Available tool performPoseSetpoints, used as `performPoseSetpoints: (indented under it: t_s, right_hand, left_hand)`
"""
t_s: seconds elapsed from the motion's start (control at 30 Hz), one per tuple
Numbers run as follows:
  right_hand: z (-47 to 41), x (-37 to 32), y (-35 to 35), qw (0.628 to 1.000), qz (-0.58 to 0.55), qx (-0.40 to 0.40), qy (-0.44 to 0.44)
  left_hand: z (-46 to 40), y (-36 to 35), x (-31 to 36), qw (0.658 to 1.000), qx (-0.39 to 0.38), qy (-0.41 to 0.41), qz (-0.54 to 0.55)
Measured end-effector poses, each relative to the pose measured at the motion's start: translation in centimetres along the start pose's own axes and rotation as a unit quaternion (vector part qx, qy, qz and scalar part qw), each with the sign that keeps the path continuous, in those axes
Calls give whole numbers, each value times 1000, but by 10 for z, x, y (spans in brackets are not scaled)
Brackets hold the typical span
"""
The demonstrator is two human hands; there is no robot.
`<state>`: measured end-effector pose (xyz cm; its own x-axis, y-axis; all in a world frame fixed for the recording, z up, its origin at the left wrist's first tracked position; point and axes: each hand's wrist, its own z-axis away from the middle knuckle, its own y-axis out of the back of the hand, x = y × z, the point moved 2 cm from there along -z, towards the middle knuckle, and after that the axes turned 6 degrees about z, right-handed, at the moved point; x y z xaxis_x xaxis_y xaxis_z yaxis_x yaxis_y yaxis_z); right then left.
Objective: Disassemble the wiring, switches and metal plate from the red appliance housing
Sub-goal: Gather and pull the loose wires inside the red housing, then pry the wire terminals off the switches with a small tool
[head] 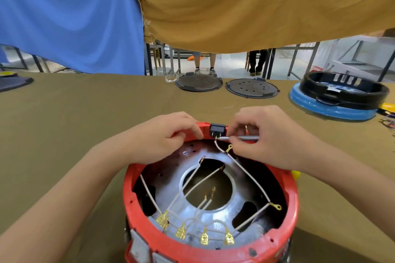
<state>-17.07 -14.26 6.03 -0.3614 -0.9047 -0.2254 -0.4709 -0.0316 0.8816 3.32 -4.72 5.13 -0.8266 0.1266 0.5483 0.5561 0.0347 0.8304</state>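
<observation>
Right now, looking down from my head, the red housing [210, 247] sits upside down on the table [85, 113] just in front of me, its open underside facing up. My left hand [162, 136] rests on the far rim of the housing, its fingers curled over the red edge and gripping it just left of the black socket [217, 130] that is set into that rim. My right hand [269, 136] is on the other side of the socket, its fingers curled round a thin silver tool [237, 138] whose tip points left and meets the socket's terminals, where a white wire [245, 172] ends. That wire runs from there down along the right inner side of the housing to a brass ring terminal [276, 206]. Inside, the metal plate [171, 190] with its round central hole covers the floor of the housing, and more white wires cross it toward a row of brass spade connectors [204, 238] along the near wall. At the far edge of the table lie two dark round discs [198, 83], side by side, and to the right a black ring [344, 89] sits on a blue base [333, 109]. Blue cloth [70, 17] and tan cloth [256, 2] hang behind the table.
</observation>
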Motion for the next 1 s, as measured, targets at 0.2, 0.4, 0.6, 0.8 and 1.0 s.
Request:
performPoseSetpoints:
  t_s: [0.2,0.4,0.6,0.8,1.0]
  right_hand:
    - [-1,0,-1,1000,-15,2,-9]
    - [-6,-7,-3,1000,10,2,-8]
    - [-6,3,0,996,-38,-30,-70]
    - [-5,8,-3,993,-30,-29,-111]
    - [-4,5,-4,979,84,-38,-181]
  left_hand:
    - [4,8,1,999,5,34,-4]
    - [11,17,-8,990,3,130,54]
    - [0,3,-7,967,107,90,212]
    - [13,23,-3,957,49,169,229]
    - [22,23,-6,955,-82,229,168]
